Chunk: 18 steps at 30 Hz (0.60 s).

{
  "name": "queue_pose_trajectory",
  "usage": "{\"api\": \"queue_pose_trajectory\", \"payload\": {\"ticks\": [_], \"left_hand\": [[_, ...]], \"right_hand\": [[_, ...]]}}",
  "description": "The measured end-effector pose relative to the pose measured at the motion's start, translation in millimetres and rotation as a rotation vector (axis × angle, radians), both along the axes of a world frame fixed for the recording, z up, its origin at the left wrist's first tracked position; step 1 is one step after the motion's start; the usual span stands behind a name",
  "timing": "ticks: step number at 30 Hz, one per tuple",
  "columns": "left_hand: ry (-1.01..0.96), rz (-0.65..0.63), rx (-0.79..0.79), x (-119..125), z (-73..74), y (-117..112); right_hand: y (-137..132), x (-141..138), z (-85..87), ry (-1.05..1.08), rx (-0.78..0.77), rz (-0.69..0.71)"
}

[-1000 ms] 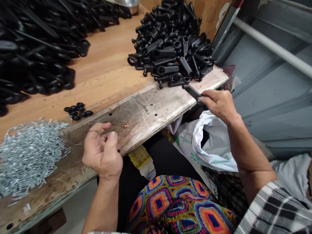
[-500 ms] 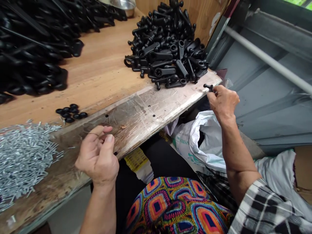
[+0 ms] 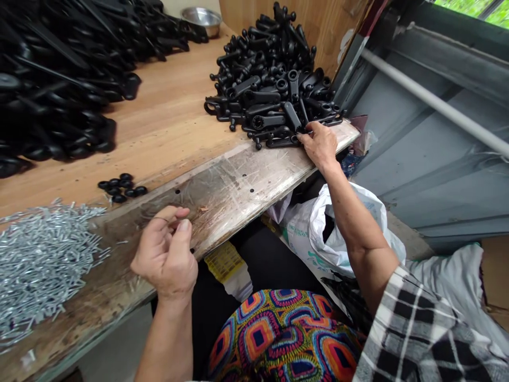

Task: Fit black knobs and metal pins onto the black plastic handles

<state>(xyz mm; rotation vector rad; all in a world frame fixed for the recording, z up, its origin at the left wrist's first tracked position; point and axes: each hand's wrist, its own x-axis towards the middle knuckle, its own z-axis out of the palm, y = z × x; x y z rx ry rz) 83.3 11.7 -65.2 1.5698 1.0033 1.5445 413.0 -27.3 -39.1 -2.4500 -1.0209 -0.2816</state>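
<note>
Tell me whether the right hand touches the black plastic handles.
Touching: the head view shows the right hand resting on the black plastic handles at the pile's near edge.

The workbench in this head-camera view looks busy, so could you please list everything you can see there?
wooden workbench: one, light brown, across the view
black plastic handles: many, black, heaped near the bench's front edge
larger handle mass: many, black, far left on the bench
small black pieces: about eight, black, on the bench
zinc screws: many, silver, piled at the front left
steel bowl: one, silver, far end of the bench
white plastic bag: one, white, below the bench
left hand: one, fingers pinched, above the bench edge
right hand: one, on the handle heap
checked sleeve: one, black and white, right arm
</note>
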Motion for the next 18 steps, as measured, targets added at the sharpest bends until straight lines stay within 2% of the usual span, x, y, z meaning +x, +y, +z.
{"api": "queue_pose_trajectory", "payload": {"ticks": [3,7,9,11,14,18], "left_hand": [[-0.054,-0.006,0.039,0.6,-2.4,3.0],[-0.134,-0.018,0.052,3.9,-5.7,5.3],[-0.160,0.002,0.048,4.6,-6.3,2.0],[-0.167,0.041,0.055,2.9,-4.5,-4.7],[-0.130,0.088,0.050,-5.1,3.9,-13.5],[-0.177,0.177,0.157,-28.6,20.0,-3.3]], "right_hand": [[-17.6,8.0,-1.3,-0.009,0.072,0.045],[-53.9,22.7,-7.1,-0.014,0.186,-0.036],[-65.7,21.3,-6.4,-0.014,0.248,-0.059],[-68.0,9.3,-1.4,-0.009,0.307,-0.018],[-53.6,-26.4,9.8,0.017,0.352,0.159],[-12.3,-89.7,22.0,0.094,0.286,0.541]]}}
